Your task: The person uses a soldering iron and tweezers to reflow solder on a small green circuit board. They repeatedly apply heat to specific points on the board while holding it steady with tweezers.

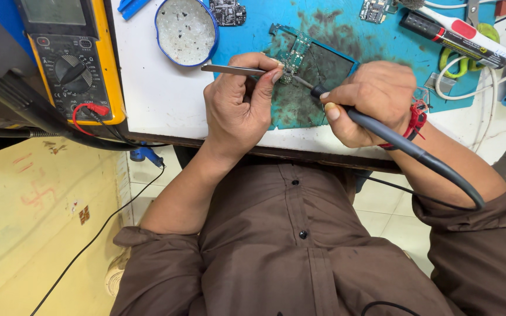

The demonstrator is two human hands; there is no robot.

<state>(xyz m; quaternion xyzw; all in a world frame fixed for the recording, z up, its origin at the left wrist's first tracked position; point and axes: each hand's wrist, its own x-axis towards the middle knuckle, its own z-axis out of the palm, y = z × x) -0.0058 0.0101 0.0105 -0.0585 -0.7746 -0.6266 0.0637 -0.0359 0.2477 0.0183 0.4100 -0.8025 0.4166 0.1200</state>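
A yellow multimeter (76, 58) lies at the table's (159, 99) left end, with a round blue tin (186, 30) further right. The left hand (238, 108) pinches metal tweezers (232, 69), and the right hand (365, 102) grips a corded soldering iron (382, 131). Both tips meet on the green circuit board (293, 54), which lies on the teal mat (335, 41) just beyond and between the hands.

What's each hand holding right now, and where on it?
Left hand pinches metal tweezers near their tip end. Right hand holds a soldering iron by its dark handle.
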